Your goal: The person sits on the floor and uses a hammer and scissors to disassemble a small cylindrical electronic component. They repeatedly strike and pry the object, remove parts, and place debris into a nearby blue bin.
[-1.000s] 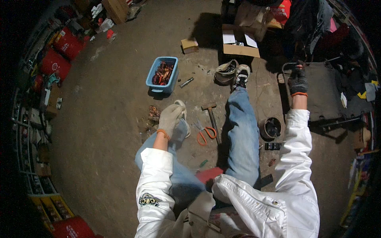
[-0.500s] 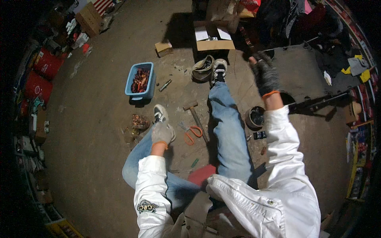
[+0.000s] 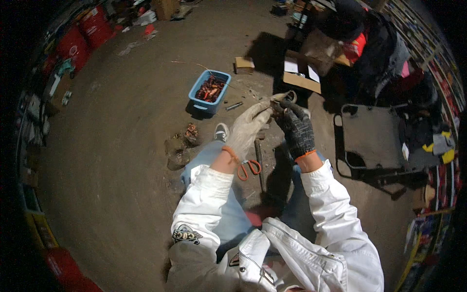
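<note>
In front of me, both my hands meet above the floor. My left hand (image 3: 250, 125), in a pale glove with an orange cuff, has its fingers drawn together at the tips. My right hand (image 3: 296, 127), in a dark grey glove, pinches close against them. Something small and dark seems to be between the fingertips, too hidden to name. Thin strands (image 3: 197, 64) stretch over the blue bin (image 3: 208, 107), which holds reddish copper-coloured scrap (image 3: 211, 89). Below the hands lie a hammer (image 3: 259, 163), partly covered, and orange-handled scissors (image 3: 248, 170).
A metal tube (image 3: 234, 105) lies beside the bin. Copper scrap in clear plastic (image 3: 182, 143) is on the left floor. Farther off are a small cardboard box (image 3: 244, 65) and a larger open box (image 3: 301, 83). A grey folding seat (image 3: 372, 138) stands at right.
My right hand has come in from the far right, and my left has risen from beside my shoe, so they now meet. The view has swung left. Thin strands now show over the bin.
</note>
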### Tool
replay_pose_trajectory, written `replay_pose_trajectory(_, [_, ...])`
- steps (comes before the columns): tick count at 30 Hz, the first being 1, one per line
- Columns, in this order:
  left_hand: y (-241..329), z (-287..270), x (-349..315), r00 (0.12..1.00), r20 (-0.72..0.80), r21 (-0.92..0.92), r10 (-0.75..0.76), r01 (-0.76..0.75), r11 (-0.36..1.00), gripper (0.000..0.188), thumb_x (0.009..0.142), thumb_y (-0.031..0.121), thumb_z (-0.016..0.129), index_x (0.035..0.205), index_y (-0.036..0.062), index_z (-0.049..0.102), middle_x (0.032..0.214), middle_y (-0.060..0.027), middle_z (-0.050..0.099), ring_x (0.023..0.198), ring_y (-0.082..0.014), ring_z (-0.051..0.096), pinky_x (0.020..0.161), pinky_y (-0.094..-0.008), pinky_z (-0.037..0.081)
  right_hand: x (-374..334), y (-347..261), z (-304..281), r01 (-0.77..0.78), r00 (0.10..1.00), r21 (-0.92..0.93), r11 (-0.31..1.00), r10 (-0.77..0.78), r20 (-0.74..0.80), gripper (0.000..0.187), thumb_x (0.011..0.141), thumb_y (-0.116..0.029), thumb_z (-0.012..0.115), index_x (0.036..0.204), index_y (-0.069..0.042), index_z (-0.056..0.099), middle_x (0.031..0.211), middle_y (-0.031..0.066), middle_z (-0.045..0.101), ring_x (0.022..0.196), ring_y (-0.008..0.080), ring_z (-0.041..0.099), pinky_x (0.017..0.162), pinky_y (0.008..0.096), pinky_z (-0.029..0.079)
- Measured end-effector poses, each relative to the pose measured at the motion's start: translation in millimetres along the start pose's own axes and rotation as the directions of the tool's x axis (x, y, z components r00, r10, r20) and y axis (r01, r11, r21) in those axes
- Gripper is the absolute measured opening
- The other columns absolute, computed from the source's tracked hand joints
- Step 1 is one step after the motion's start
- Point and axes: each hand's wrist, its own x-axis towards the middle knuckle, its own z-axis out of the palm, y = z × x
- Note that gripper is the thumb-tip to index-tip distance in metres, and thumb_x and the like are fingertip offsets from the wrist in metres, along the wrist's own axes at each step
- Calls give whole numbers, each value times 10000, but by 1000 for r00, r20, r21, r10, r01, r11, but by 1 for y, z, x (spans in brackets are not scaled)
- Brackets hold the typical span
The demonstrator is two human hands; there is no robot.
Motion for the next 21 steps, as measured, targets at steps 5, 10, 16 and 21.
replay_pose_trajectory(5, [3,-20,22,988,-137,-359,-70,17,933,258,896,176,591,1067,-15,621,931,-89,650,783,-136,616,685,-243,512,13,3,15,-8,999,-258,966,17,34,246,919,-133,518,1126,-27,601,1028,82,638,933,163,591,798,284,472])
replay_pose_trajectory(10, [5,-44,37,918,-394,-194,-39,-42,980,101,794,124,671,785,28,702,717,-19,642,588,-65,540,525,-193,407,30,12,13,-30,972,-492,870,140,189,218,912,-134,519,1060,-38,647,922,51,649,816,126,583,710,255,466])
replay_pose_trajectory(16, [10,-70,46,823,-555,306,120,68,950,162,757,159,678,725,0,681,622,18,591,509,-61,477,466,-231,368,41,25,22,381,817,-570,727,23,576,212,883,-111,540,1047,-28,646,866,125,657,769,199,630,699,304,498])
replay_pose_trajectory(21, [9,-82,53,896,-443,166,-21,105,980,197,833,204,645,831,10,682,693,-2,614,543,-49,505,475,-196,385,44,28,26,326,868,-642,694,51,495,271,852,-127,590,1106,-32,609,860,149,652,765,217,647,700,318,504])
